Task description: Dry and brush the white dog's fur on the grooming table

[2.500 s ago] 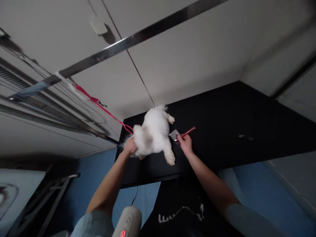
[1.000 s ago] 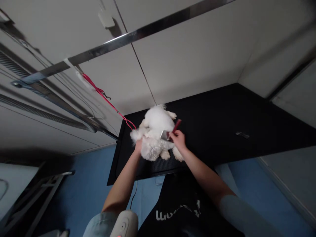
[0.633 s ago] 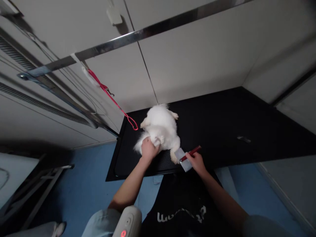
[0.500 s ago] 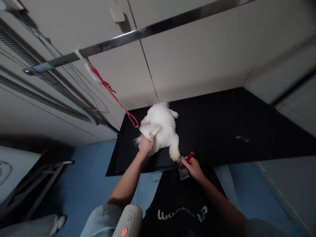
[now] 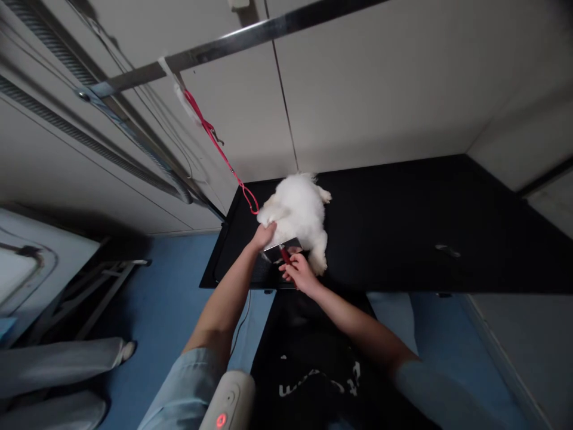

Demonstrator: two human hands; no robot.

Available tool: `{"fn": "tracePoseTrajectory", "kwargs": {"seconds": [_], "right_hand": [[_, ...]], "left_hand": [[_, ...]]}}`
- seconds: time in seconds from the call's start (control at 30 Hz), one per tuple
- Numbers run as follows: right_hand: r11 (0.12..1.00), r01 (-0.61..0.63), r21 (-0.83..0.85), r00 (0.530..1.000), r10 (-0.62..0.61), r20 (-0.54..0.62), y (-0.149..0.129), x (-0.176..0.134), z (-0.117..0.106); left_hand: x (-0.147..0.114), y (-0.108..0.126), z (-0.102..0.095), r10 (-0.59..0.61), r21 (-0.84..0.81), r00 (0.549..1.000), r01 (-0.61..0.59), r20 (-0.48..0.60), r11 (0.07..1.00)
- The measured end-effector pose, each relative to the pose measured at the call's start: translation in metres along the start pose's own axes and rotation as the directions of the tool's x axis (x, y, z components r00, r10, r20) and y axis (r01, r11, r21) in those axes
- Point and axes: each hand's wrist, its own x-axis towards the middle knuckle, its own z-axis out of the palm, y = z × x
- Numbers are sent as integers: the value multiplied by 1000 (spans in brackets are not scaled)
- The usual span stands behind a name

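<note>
A fluffy white dog (image 5: 299,206) lies on the black table (image 5: 394,221), its head toward the left and one front paw near the table's front edge. My left hand (image 5: 265,235) is closed at the dog's head, gripping the fur or muzzle there; its fingers are partly hidden. In my right hand (image 5: 301,273) is a slicker brush (image 5: 285,255) with a red handle and a shiny, flat rectangular head. The brush head is at the dog's chest, just right of my left hand, and its pin side is hidden.
A pink leash loop (image 5: 251,200) hangs from a metal bar (image 5: 242,40) beside the dog's head. Farther right, a small dark metallic object (image 5: 447,251) lies on the table. Grey hoses (image 5: 98,149) run along the left wall. Another person's legs (image 5: 62,361) show at lower left.
My right hand has carried the slicker brush left and up, from beside the front paw to the dog's chest. My left hand stays at the dog's head. The view has shifted slightly.
</note>
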Motion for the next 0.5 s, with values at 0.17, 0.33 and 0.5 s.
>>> {"fn": "tracePoseTrajectory", "kwargs": {"seconds": [0.17,0.33,0.5], "right_hand": [[924,-345,-165,921,367,128,60,-10,0],[997,-58,-59,997,61,56,37,11,6],[990,-137,37,991,137,6,20,43,12]], "left_hand": [[9,-1,-5,29,16,1000,-29,1,999],[18,5,-6,4,-21,997,-2,74,1000],[23,2,-2,-52,-107,990,66,131,992]]}}
